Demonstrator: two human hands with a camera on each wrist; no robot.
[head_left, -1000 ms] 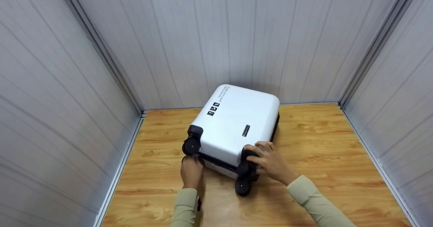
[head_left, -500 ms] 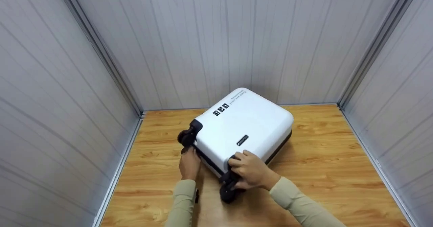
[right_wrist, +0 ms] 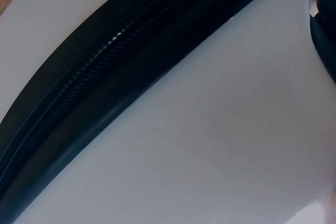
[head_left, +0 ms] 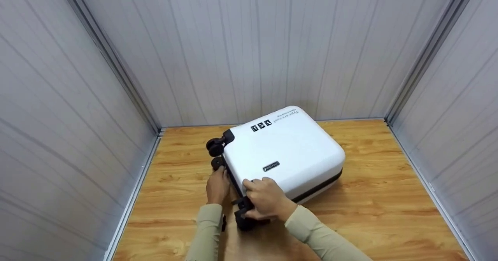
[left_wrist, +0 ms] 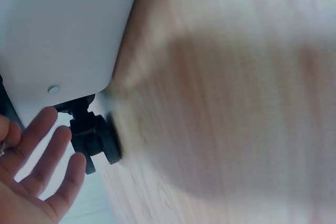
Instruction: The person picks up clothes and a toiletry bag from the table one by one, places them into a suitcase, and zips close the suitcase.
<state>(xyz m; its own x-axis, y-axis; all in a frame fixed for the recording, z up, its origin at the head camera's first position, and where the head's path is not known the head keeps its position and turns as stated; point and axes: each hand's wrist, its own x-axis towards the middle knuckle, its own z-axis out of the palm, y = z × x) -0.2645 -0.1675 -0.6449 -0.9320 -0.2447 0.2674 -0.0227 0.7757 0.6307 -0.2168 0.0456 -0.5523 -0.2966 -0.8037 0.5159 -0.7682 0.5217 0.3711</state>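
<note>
A white hard-shell suitcase lies flat on the floor, its wheel end turned to the lower left. My right hand grips its near corner at a black caster wheel, the fingertips over the top edge. By the wheel end, my left hand reaches close to the lower back wheel. In the left wrist view its fingers are spread and mostly straight beside a wheel; its thumb side is cut off. The right wrist view shows the black zipper band along the white shell.
Wood-patterned floor surrounds the suitcase. A pale panel wall rises close behind its far edge. Side walls stand at left and right, with metal strips along their bases.
The suitcase has turned clockwise on the floor, its far end swinging right. My right hand has moved left with the near corner. My left hand has stayed by the wheel end.
</note>
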